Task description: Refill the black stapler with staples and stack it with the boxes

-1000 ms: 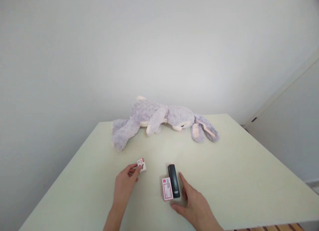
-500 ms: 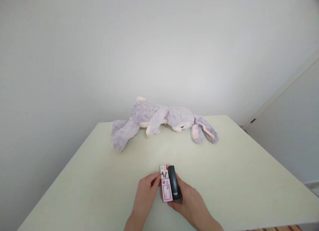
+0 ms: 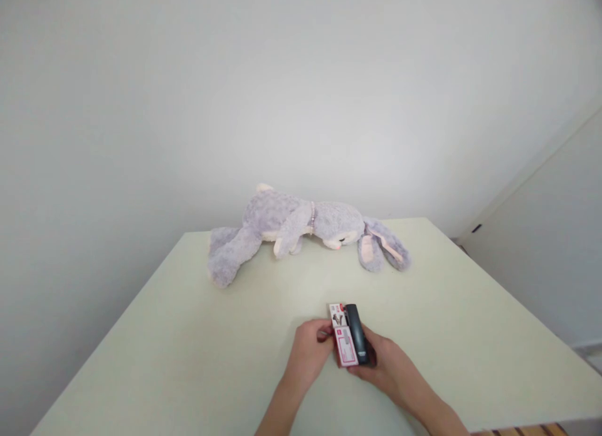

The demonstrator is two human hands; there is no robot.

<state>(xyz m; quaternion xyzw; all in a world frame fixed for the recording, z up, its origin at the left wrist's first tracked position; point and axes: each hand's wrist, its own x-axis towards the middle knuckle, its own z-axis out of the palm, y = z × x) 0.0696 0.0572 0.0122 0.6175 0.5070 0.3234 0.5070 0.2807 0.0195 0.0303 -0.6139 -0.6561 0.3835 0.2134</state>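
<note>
A black stapler (image 3: 356, 334) stands side by side with a white and pink staple box (image 3: 346, 347) near the front middle of the table. Just beyond that box is a smaller white and red box (image 3: 337, 314) with a dark picture on top. My right hand (image 3: 383, 362) curls round the stapler's right side, its thumb at the near end of the pink box. Against the left side of the boxes, my left hand (image 3: 311, 348) has its fingers bent and pressed in. Its fingertips are partly hidden.
A grey plush rabbit (image 3: 277, 216) lies on its side along the back of the pale table (image 3: 188, 354), near the wall (image 3: 301, 97). Wooden slats (image 3: 531, 430) show at the lower right, beyond the table's front edge.
Both hands have shifted to the right and slightly away from me, and the stapler and the two boxes have moved along with them. The plush rabbit stays in place.
</note>
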